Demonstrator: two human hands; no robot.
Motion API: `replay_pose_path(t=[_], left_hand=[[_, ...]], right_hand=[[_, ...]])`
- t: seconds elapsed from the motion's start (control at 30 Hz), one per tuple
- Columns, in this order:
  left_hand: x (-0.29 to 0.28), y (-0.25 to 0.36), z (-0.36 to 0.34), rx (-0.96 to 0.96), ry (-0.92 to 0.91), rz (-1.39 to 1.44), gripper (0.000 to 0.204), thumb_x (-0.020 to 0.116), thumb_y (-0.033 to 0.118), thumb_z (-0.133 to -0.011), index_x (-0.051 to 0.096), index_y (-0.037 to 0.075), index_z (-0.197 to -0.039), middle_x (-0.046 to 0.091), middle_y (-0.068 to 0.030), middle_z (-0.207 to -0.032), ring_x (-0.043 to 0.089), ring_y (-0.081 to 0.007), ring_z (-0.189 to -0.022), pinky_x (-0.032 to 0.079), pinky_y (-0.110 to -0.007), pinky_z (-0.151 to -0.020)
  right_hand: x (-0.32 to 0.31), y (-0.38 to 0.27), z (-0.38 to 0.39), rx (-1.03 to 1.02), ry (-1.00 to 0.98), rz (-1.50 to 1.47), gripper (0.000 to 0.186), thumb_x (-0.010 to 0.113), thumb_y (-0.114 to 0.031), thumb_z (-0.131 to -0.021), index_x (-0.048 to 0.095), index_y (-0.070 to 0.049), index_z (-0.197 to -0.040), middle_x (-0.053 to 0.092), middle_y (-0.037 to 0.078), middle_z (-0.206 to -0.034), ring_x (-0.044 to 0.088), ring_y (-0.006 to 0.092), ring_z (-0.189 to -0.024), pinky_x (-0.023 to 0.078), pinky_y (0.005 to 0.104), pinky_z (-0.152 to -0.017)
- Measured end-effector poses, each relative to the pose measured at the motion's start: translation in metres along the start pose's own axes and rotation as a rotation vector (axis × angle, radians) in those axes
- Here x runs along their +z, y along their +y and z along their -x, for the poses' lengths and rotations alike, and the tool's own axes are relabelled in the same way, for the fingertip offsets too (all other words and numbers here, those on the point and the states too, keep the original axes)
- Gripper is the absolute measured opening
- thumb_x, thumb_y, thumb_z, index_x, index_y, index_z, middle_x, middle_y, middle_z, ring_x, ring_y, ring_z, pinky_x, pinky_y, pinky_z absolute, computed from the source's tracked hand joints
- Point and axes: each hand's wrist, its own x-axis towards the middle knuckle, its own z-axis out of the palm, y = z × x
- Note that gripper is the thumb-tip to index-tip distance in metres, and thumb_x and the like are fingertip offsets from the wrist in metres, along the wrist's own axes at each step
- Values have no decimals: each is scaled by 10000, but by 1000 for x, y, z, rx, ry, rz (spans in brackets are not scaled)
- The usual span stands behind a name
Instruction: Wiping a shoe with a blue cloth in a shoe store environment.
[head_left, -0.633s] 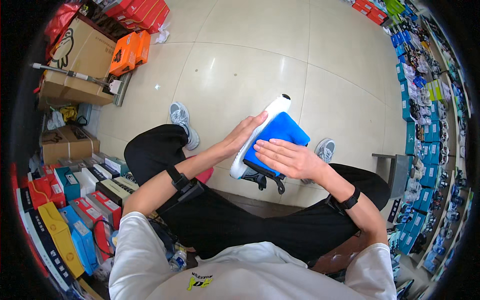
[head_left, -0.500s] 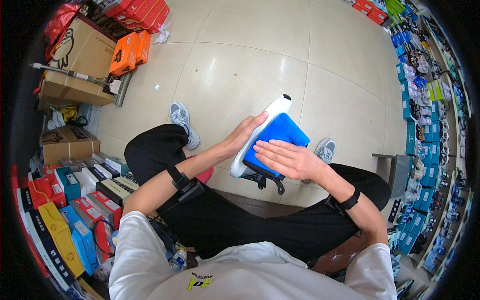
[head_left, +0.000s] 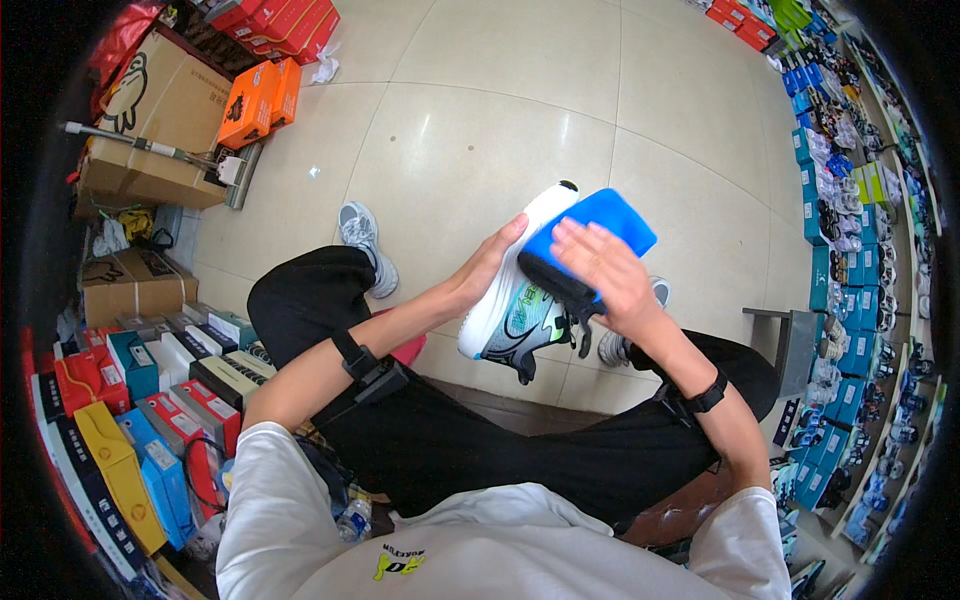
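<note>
A sneaker (head_left: 512,330) with a thick white sole and a grey, pale-green and black upper is tilted on its side above the floor between my knees. Along the sole my left hand (head_left: 490,262) is closed on it, fingers at its outer edge. My right hand (head_left: 610,270), slightly blurred, holds a blue cleaning pad (head_left: 622,217) with a dark edge against the upper. Its fingers lie nearly straight over the pad, and the thumb is hidden. Black loops hang at the sneaker's near end.
Shoe boxes (head_left: 100,450) are stacked at the left, with a carton (head_left: 165,110) and a long-handled mop (head_left: 235,170) farther back. Shelves of shoes (head_left: 880,330) line the right side. A grey stool (head_left: 790,345) stands beside my right knee.
My right hand has slid the blue pad right and slightly away from me across the sneaker, uncovering the upper's side. My left hand has barely moved.
</note>
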Motion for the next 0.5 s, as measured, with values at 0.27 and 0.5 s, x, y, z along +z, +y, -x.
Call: replay_pose_path(t=[0.27,0.5], left_hand=[[-9,-6,-4,12,47,-56,935,447,763,-1068,426,20,-1634,609,-187,-1489,649,-255,-1325,562,-412,-1103],[-13,-10,-5,38,97,-242,894,450,728,-1095,487,-36,-1557,623,-171,-1433,623,-227,-1294,493,-363,-1137]], right_hand=[[2,-1,2,-107,-99,106,465,625,-99,-971,685,-18,-1425,673,144,-1530,623,287,-1456,491,457,-1221],[-2,5,-1,-59,-46,229,478,617,-95,-965,684,-8,-1429,674,161,-1524,626,302,-1453,498,468,-1215]])
